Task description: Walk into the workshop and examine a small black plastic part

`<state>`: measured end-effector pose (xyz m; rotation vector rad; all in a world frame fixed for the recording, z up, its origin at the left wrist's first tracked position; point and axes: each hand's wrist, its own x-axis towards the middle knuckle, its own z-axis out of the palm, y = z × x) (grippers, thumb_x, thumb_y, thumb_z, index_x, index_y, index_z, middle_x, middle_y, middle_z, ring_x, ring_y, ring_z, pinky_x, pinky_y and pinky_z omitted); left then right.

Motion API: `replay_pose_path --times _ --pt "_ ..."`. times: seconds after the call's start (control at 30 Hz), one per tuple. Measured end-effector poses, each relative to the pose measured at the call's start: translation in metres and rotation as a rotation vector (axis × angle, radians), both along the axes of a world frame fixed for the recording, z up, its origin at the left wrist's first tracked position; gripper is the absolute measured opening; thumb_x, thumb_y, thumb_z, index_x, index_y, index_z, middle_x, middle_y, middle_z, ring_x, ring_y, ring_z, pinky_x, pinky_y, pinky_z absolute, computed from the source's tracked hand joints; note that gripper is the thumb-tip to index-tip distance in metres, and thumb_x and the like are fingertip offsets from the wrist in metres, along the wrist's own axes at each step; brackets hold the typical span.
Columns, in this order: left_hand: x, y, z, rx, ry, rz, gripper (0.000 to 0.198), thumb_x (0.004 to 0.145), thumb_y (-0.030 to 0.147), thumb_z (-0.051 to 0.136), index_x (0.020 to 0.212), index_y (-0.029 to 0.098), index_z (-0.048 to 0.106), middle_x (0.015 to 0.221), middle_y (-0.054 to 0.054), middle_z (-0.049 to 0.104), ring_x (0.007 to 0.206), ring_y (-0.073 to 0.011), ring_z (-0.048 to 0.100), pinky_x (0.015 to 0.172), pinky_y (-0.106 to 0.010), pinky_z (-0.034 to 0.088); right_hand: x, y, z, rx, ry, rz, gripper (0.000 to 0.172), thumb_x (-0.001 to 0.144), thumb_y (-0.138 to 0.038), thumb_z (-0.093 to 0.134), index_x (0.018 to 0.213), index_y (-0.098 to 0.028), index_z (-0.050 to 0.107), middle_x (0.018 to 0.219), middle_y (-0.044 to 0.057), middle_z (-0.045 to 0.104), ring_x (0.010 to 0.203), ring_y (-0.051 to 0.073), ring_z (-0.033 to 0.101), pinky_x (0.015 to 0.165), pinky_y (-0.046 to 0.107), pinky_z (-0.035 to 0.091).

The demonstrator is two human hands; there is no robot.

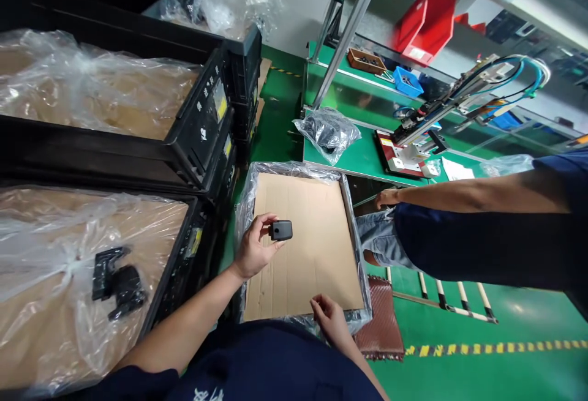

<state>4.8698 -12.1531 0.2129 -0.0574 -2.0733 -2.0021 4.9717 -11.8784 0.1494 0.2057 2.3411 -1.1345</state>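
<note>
A small black plastic part (282, 230), boxy with rounded corners, is pinched between the thumb and fingers of my left hand (258, 247). It is held above a flat sheet of brown cardboard (307, 248), which lies in a crate lined with clear plastic (362, 266). My right hand (331, 320) is over the near right edge of the cardboard, its fingers curled in and nothing visible in them. Two dark plastic pieces (128, 291) rest on a plastic-covered crate at my left.
Stacked black crates (193, 119) with plastic-wrapped cardboard stand at the left. Ahead, a green workbench (362, 153) carries a bag of black parts (328, 131) and a press-like fixture (408, 150). At the right, a co-worker's arm (482, 196) reaches close to the crate.
</note>
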Motion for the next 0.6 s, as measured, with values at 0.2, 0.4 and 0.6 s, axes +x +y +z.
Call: replay_pose_path --times 0.2,0.4,0.6 --pt "0.002 -0.005 -0.004 -0.065 -0.047 0.014 0.046 0.077 0.025 0.070 0.118 0.022 0.051 0.113 -0.006 0.057 0.100 -0.0142 0.062 0.089 -0.028 0.055 -0.012 -0.006 0.002 0.032 -0.012 0.007 0.033 0.083 -0.046 0.046 0.077 -0.015 0.058 0.061 0.001 0.055 0.058 0.013 0.050 0.056 0.025 0.036" --pt "0.004 -0.001 -0.009 -0.050 -0.194 -0.086 0.048 0.077 0.039 0.070 0.114 0.018 0.049 0.112 -0.009 0.056 0.094 -0.0160 0.064 0.086 -0.028 0.055 -0.021 -0.016 0.014 0.108 -0.004 -0.018 0.019 0.082 -0.028 0.051 0.079 -0.014 0.065 0.062 0.001 0.062 0.057 0.012 0.053 0.054 0.022 0.034" --pt "0.008 0.008 -0.009 -0.057 -0.284 -0.173 0.055 0.074 0.048 0.070 0.114 0.017 0.049 0.113 -0.012 0.057 0.094 -0.0193 0.065 0.085 -0.030 0.055 -0.019 -0.019 0.024 0.157 -0.002 -0.020 0.017 0.082 -0.026 0.055 0.081 -0.015 0.068 0.063 0.002 0.063 0.058 0.012 0.053 0.054 0.022 0.031"
